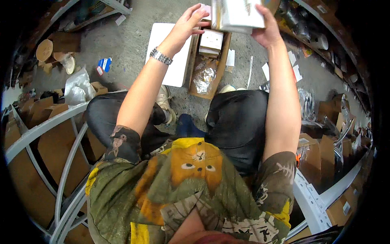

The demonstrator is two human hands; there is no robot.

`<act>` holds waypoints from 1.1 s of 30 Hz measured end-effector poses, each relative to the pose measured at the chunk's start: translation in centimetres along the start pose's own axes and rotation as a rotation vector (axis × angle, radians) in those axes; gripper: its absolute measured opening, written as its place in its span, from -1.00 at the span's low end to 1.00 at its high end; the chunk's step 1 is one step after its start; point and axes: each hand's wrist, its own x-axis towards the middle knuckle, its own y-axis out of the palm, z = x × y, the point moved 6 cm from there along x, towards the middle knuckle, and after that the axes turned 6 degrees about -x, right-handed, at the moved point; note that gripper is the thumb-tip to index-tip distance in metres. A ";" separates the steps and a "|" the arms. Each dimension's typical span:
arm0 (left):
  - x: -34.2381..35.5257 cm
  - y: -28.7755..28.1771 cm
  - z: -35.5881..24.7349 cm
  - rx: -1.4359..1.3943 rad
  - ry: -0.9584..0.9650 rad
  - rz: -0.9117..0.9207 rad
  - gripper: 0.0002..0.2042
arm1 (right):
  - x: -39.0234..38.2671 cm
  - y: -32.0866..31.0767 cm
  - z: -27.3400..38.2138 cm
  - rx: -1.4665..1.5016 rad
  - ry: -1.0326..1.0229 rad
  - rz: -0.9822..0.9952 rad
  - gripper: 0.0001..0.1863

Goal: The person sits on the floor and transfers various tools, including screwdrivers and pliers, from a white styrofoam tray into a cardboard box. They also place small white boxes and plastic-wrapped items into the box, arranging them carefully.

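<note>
In the head view, with knees bent and apart, reaching both arms forward over a grey floor (134, 38). Gripping a white box (241, 16) by its right edge with the right hand (268, 30), digits closed on that edge. Holding it near the upper rim of the view, partly cut off there, over the far end of an open brown carton (222, 73). Spreading the left hand (191, 22) wide just beside the white box's left side, with nothing visibly gripped. Cannot tell of any contact between left fingertips and box. Wearing a metal-link band (161, 56) on the left wrist. Inside the carton, toward the far end, smaller white boxes (211, 40); toward the near end, crumpled clear plastic (205, 77). Just left of the carton, a white flat-topped slab (167, 55). Farther left on the floor, a blue-and-white packet (105, 64); to the right, beyond the right forearm, scattered white paper pieces (297, 73).
</note>
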 end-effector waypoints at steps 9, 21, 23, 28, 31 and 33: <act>2.1 -0.1 -2.3 -0.002 -0.163 -0.011 -0.04 | -0.3 8.0 0.1 -0.365 0.086 0.106 -0.04; 4.9 -2.0 5.3 -0.048 -0.457 -0.005 -0.11 | -0.9 1.4 -4.3 -0.776 0.451 0.138 0.11; 4.0 -4.9 4.1 -0.086 -0.337 -0.082 -0.14 | 0.1 0.1 -5.3 -0.854 0.422 0.146 0.08; 0.9 -15.3 9.5 -0.339 -0.373 -0.358 -0.14 | 0.5 0.6 -4.9 -0.880 0.426 0.268 -0.03; -2.6 -19.9 16.8 -0.302 -0.471 -0.471 -0.10 | 0.6 2.2 -4.9 -0.980 0.408 0.333 -0.11; -4.3 -19.1 17.9 -0.217 -0.553 -0.503 -0.09 | 0.1 3.0 -4.3 -1.009 0.431 0.379 -0.18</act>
